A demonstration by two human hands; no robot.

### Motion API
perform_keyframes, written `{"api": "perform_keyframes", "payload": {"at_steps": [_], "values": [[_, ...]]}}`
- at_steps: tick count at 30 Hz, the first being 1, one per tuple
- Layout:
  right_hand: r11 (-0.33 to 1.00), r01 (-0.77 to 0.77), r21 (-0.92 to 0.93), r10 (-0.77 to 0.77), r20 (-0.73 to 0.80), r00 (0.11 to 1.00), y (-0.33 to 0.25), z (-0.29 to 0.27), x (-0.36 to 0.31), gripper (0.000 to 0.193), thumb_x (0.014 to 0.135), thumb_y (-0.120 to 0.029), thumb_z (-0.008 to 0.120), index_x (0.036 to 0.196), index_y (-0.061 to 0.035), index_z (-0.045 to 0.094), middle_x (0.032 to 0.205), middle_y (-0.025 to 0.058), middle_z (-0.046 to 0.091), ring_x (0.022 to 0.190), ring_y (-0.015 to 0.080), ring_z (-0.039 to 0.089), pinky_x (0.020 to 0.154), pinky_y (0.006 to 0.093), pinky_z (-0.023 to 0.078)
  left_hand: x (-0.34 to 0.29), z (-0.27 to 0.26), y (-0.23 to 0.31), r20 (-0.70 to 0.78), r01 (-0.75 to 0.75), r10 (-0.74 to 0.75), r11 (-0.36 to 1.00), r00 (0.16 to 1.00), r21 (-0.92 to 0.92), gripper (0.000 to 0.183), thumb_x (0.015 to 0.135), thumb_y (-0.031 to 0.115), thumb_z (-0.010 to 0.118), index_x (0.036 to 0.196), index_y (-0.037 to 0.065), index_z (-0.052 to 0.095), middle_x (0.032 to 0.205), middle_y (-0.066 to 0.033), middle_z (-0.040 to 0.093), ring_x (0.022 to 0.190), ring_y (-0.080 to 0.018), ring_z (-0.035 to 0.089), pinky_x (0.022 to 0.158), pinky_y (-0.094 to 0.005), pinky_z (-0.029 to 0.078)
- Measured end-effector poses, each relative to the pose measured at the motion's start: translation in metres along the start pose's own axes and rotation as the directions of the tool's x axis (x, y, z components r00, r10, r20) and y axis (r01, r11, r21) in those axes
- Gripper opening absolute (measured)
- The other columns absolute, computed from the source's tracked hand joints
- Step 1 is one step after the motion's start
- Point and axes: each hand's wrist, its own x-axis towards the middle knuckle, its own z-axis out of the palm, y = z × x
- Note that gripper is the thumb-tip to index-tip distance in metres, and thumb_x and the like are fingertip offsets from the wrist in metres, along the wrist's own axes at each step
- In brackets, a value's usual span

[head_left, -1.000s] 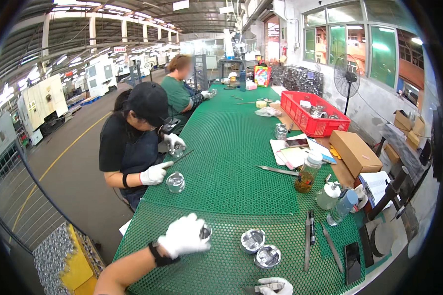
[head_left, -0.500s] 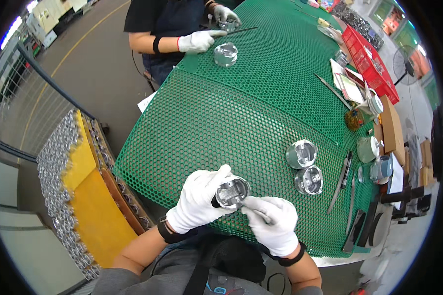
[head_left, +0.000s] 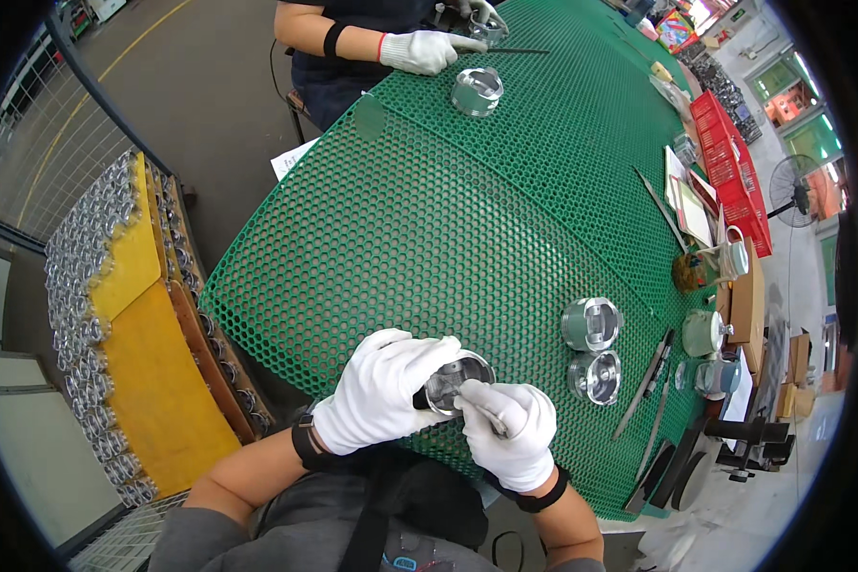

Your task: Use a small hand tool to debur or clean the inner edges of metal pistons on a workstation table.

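Observation:
My left hand [head_left: 377,391], in a white glove, is closed around a shiny metal piston [head_left: 453,384], its hollow side turned up. My right hand [head_left: 513,439], gloved in white too, grips a slim grey metal tool [head_left: 489,418]. Its fingers reach over the piston's rim, so the working end of the tool is hidden. To the right on the green mesh mat [head_left: 400,238] stand two more pistons, a far one [head_left: 591,324] and a near one [head_left: 595,377], close together.
Long files [head_left: 643,386] lie along the mat's right side, near lidded jars [head_left: 704,332] and a red crate [head_left: 729,172]. Across the table a co-worker's gloved hand [head_left: 424,51] is beside another piston [head_left: 477,91]. At left, many pistons [head_left: 86,315] stand stacked with yellow sheets [head_left: 162,381].
The view has shifted, moving the surroundings within the picture. My right hand's fingers have come further over the piston, and the left thumb now lies across its far rim.

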Motion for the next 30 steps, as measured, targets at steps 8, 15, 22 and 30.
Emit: {"api": "perform_keyframes", "payload": {"at_steps": [8,15,22,30], "values": [[0.999,-0.002,0.036,0.001,0.018,1.000,0.004,-0.002,0.005,0.035,0.074,-0.004,0.085,0.105,-0.0133,0.072,0.087,0.0008,0.070,0.067,0.0215,0.066,0.060,0.0341,0.051,0.000,0.004,-0.002,0.015,0.025,-0.026,0.999,1.000,0.021,0.075,0.065,0.037,0.090,0.128,0.002,0.066,0.114,-0.0123,0.076,0.100,-0.0297,0.073,0.097,-0.0440,0.050],[0.977,-0.068,0.201,0.036,0.158,0.987,0.009,-0.009,0.008,0.027,0.078,-0.010,0.086,0.102,-0.0140,0.073,0.094,0.0012,0.076,0.074,0.0225,0.071,0.065,0.0359,0.054,0.000,0.006,-0.002,0.018,0.030,-0.030,0.999,0.999,0.023,0.073,0.067,0.038,0.090,0.127,0.004,0.067,0.115,-0.0111,0.076,0.101,-0.0280,0.074,0.098,-0.0442,0.050],[0.906,-0.161,0.391,0.031,0.319,0.947,0.030,-0.012,0.017,0.024,0.082,-0.007,0.083,0.102,-0.0122,0.072,0.094,0.0035,0.077,0.075,0.0266,0.074,0.067,0.0370,0.058,0.003,0.000,0.000,0.022,0.066,-0.066,0.998,0.998,-0.003,0.069,0.067,0.040,0.091,0.124,0.008,0.068,0.111,-0.0094,0.077,0.101,-0.0258,0.074,0.096,-0.0413,0.049],[0.963,-0.058,0.263,0.014,0.168,0.986,0.024,-0.012,0.010,0.034,0.079,-0.005,0.082,0.109,-0.0133,0.070,0.099,0.0036,0.075,0.074,0.0250,0.070,0.063,0.0371,0.054,0.004,0.003,0.000,0.033,0.067,-0.066,0.998,0.997,-0.022,0.065,0.072,0.044,0.090,0.122,0.010,0.068,0.110,-0.0079,0.077,0.100,-0.0242,0.074,0.095,-0.0404,0.049]]}}
